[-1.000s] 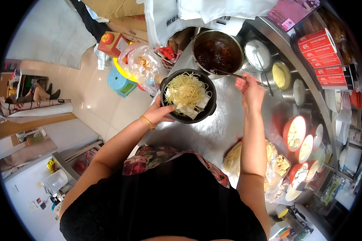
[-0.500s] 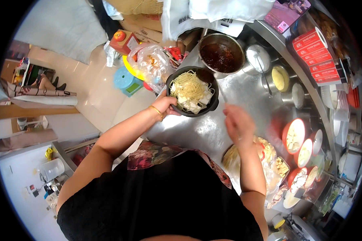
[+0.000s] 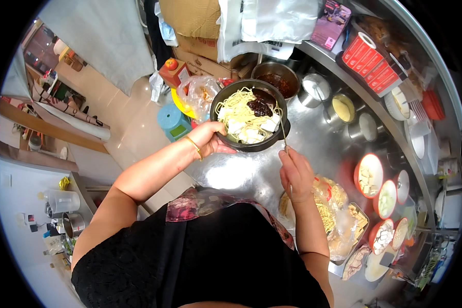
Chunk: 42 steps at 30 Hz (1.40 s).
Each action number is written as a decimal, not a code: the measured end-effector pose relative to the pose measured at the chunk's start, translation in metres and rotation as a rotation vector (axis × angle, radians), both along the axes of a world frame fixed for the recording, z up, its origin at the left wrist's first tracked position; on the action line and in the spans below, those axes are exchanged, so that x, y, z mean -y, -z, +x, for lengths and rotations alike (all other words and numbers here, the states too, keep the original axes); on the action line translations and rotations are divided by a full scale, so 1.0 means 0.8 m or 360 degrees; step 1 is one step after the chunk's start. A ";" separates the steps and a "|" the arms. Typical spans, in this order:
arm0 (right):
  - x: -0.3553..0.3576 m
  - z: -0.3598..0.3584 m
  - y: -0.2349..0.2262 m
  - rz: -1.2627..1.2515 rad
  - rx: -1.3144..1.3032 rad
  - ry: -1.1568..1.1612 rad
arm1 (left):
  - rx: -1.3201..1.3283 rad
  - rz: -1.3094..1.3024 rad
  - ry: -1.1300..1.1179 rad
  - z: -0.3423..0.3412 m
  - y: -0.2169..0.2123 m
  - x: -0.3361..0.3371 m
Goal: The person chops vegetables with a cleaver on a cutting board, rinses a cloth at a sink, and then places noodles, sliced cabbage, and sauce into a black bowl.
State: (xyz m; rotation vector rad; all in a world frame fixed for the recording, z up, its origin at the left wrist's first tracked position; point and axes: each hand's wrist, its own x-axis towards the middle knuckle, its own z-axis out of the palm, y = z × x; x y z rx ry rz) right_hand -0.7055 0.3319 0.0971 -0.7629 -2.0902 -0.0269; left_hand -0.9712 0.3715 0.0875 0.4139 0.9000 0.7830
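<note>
My left hand point(image 3: 211, 137) is closed on the left edge of a black pot point(image 3: 251, 147), thumb over the rim and fingers beneath. Inside lie pale noodles point(image 3: 236, 105) and white chunks point(image 3: 251, 134). A thick dark sauce point(image 3: 260, 108) sits on top of them toward the far right. The fingers of my right hand point(image 3: 296, 173) are closed round a thin metal spoon handle point(image 3: 284, 128). It reaches over the pot's right rim; the spoon's tip is hard to make out among the noodles and sauce.
Behind the pot stands a metal pan of dark red sauce point(image 3: 277, 79). Metal canisters point(image 3: 315, 88) are to its right. Red-rimmed bowls point(image 3: 368, 175) of cut food line the right side, near bagged noodles point(image 3: 323, 213). A blue stool point(image 3: 173, 122) stands left of the steel counter point(image 3: 226, 172).
Dark sauce now lies on the noodles. My right hand, blurred before, now clearly holds a spoon reaching into the pot. The view has shifted, and the pot appears larger.
</note>
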 end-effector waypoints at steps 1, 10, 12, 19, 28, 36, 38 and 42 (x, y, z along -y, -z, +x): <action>0.000 0.002 0.007 -0.0039 -0.0199 0.0054 | -0.0029 0.0010 -0.0030 0.003 -0.002 0.004; -0.130 0.006 0.009 -0.1534 -0.2239 0.0158 | -0.0261 -0.0009 -0.0257 -0.005 0.061 -0.022; -0.180 0.002 0.033 -0.1848 -0.2319 -0.0036 | -0.0487 0.0052 -0.0363 -0.001 0.057 -0.016; -0.239 0.005 0.140 -0.2035 -0.1708 0.0246 | -0.0452 -0.0193 -0.0290 0.020 0.148 -0.018; -0.258 0.130 0.166 -0.1249 -0.1640 0.0654 | -0.0385 -0.0209 -0.0055 0.078 0.160 -0.032; -0.304 0.163 0.122 -0.0680 -0.0646 0.0795 | -0.0349 -0.0117 0.0069 0.162 0.176 -0.101; -0.305 0.170 0.125 -0.0829 -0.0734 0.0884 | -0.0323 -0.0104 0.0095 0.177 0.175 -0.119; -0.320 0.189 0.167 -0.1046 -0.1381 0.0854 | -0.0268 -0.0120 0.0110 0.207 0.171 -0.134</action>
